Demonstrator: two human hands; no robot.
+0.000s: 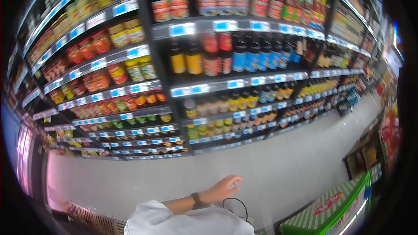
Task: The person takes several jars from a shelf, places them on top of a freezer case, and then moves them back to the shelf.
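My left hand (223, 189) reaches across in front of my body, over the pale tiled floor (147, 179). Its fingers are loosely curled and apart, with nothing visible in them. A dark band (197, 200) circles that wrist, below a white sleeve (150, 217). Just under the hand, a thin black cable (245, 206) loops beside my shirt. My right hand is out of view. Ahead stand tall dark shelves holding bottles with blue labels (253, 60), bottles with yellow labels (194, 63) and jars with red lids or labels (101, 42).
Price tags line the shelf edges (235, 83). At lower right stands a green-edged display case (326, 202) with a striped top. Dark crates (362, 160) and red packaged goods (390, 137) lie beyond it. A slatted grille (85, 210) runs along the lower left.
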